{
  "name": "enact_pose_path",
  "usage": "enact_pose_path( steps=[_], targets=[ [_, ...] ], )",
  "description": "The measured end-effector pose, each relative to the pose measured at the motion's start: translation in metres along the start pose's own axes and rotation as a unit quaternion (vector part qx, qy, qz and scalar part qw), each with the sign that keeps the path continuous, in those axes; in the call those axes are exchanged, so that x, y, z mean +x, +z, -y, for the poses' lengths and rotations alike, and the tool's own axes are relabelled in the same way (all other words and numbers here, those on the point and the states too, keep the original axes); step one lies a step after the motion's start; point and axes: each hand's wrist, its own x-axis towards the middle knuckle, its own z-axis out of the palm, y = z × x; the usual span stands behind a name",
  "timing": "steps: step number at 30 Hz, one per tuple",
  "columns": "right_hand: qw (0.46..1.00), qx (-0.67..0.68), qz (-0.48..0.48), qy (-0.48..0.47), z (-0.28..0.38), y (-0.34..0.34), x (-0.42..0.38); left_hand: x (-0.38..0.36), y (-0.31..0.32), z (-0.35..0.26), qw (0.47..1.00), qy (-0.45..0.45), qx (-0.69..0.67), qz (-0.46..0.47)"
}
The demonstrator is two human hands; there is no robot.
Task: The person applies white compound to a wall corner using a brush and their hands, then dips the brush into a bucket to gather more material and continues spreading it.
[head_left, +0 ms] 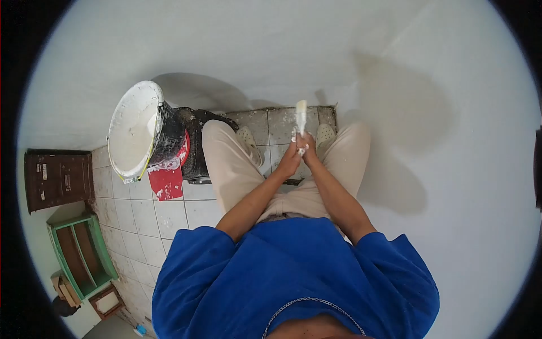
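A paintbrush (pixel 302 117) with a white-smeared body and pale bristles points away from me, between my knees. Both hands come together at its lower end. My left hand (pixel 290 160) is closed at the handle from the left side. Pressed against it, my right hand (pixel 307 148) wraps the handle from the right. White paint spots the fingers of both hands. The handle itself is mostly hidden by the fingers. To the left stands a black bucket (pixel 168 135) with a paint-coated rim and white paint inside.
Under the bucket are a red piece (pixel 166 182) and a dark, paint-spattered support (pixel 195 150). White walls (pixel 480 169) rise ahead and at right. Tiled floor (pixel 169 217) extends left toward a brown cabinet (pixel 59 179) and a green-framed shelf (pixel 83 254).
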Motion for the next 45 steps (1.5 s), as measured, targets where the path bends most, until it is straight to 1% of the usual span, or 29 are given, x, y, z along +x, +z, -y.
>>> enact_pose_path(
  steps=[2, 3, 4, 6, 8, 10, 12, 13, 16, 17, 19, 20, 22, 23, 25, 26, 27, 28, 30, 31, 33, 34, 35, 37, 38, 39, 41, 42, 45],
  targets=[
    [0.993, -0.059, 0.043, -0.088, 0.002, -0.002, -0.013, 0.002, -0.008, -0.020, 0.986, -0.133, -0.097, 0.025],
    [0.993, -0.070, 0.042, -0.086, -0.004, -0.001, -0.013, 0.002, -0.009, -0.027, 0.978, -0.166, -0.121, 0.026],
    [0.998, -0.008, 0.039, -0.046, -0.015, -0.001, -0.009, 0.001, -0.008, -0.035, 0.969, -0.199, -0.148, 0.024],
    [0.992, 0.117, 0.036, 0.034, -0.024, 0.003, 0.001, -0.008, -0.003, -0.054, 0.985, -0.128, -0.107, 0.033],
    [0.988, 0.132, 0.015, 0.081, -0.022, -0.003, 0.009, -0.012, 0.002, -0.052, 0.998, -0.022, -0.052, 0.029],
    [0.977, 0.160, -0.002, 0.141, -0.012, -0.007, 0.012, -0.007, 0.006, -0.035, 0.992, 0.126, 0.021, 0.018],
    [0.955, 0.200, -0.022, 0.217, -0.007, -0.010, 0.010, 0.001, 0.006, -0.027, 0.998, 0.063, 0.004, 0.024],
    [0.966, 0.160, -0.037, 0.200, -0.007, -0.009, 0.009, 0.004, 0.006, -0.025, 0.999, 0.031, -0.005, 0.028],
    [0.949, 0.230, -0.069, 0.203, -0.022, -0.006, 0.013, 0.013, -0.003, 0.002, 0.998, -0.057, 0.017, -0.018],
    [0.957, 0.205, -0.054, 0.200, -0.026, -0.009, 0.016, 0.014, -0.005, 0.007, 0.998, -0.028, 0.045, -0.046],
    [0.966, 0.150, -0.091, 0.188, -0.016, -0.003, 0.017, 0.015, -0.008, -0.003, 0.990, 0.034, 0.103, -0.093],
    [0.969, 0.124, -0.110, 0.181, -0.010, -0.001, 0.018, 0.014, -0.007, -0.008, 0.997, 0.029, 0.043, -0.050],
    [0.986, 0.000, -0.088, 0.145, -0.023, 0.003, 0.024, 0.001, -0.005, -0.057, 0.996, 0.014, -0.077, 0.031],
    [0.988, -0.064, -0.072, 0.123, -0.027, 0.004, 0.028, -0.004, 0.001, -0.057, 0.998, 0.055, -0.023, 0.018],
    [0.986, 0.061, -0.075, 0.133, -0.025, 0.000, 0.023, -0.012, 0.013, -0.054, 0.988, 0.133, 0.081, -0.010],
    [0.980, 0.122, -0.077, 0.137, -0.024, -0.005, 0.020, -0.011, 0.013, -0.052, 0.978, 0.160, 0.130, -0.001],
    [0.976, 0.186, -0.063, 0.090, -0.029, -0.011, 0.017, -0.010, 0.012, -0.048, 0.966, 0.186, 0.179, 0.007],
    [0.976, 0.188, -0.063, 0.089, -0.041, -0.011, 0.020, -0.009, 0.009, -0.047, 0.951, 0.210, 0.227, 0.015],
    [0.976, 0.190, -0.063, 0.083, -0.058, -0.008, 0.029, 0.004, -0.006, -0.047, 0.948, 0.222, 0.226, 0.032],
    [0.979, 0.131, -0.046, 0.148, -0.025, -0.009, 0.016, 0.011, -0.018, -0.048, 0.947, 0.226, 0.224, 0.040],
    [0.983, 0.037, -0.016, 0.178, 0.003, -0.008, 0.006, 0.022, -0.058, -0.055, 0.974, 0.072, 0.186, 0.111],
    [0.981, -0.009, -0.001, 0.192, 0.007, -0.005, 0.004, 0.029, -0.082, -0.046, 0.970, 0.061, 0.213, 0.102],
    [0.995, -0.031, -0.012, 0.098, -0.020, 0.001, 0.012, 0.036, -0.109, -0.033, 0.965, 0.050, 0.241, 0.092],
    [0.993, -0.059, 0.005, 0.105, -0.042, 0.013, 0.026, 0.053, -0.158, -0.011, 0.984, -0.043, 0.174, -0.001],
    [0.991, -0.072, 0.013, 0.108, -0.046, 0.019, 0.031, 0.065, -0.183, -0.002, 0.988, -0.131, 0.065, -0.052],
    [0.993, -0.056, 0.023, 0.098, -0.028, 0.028, 0.029, 0.073, -0.201, 0.004, 0.970, -0.216, -0.045, -0.100],
    [0.996, -0.020, 0.042, 0.076, 0.034, 0.055, 0.021, 0.077, -0.209, -0.001, 0.939, -0.194, -0.191, -0.211],
    [0.992, 0.008, 0.075, 0.100, 0.036, 0.073, 0.027, 0.080, -0.211, -0.003, 0.911, -0.180, -0.261, -0.263],
    [0.970, 0.076, 0.160, 0.168, 0.040, 0.126, 0.059, 0.095, -0.214, 0.024, 0.865, -0.136, -0.373, -0.308]
  ],
)
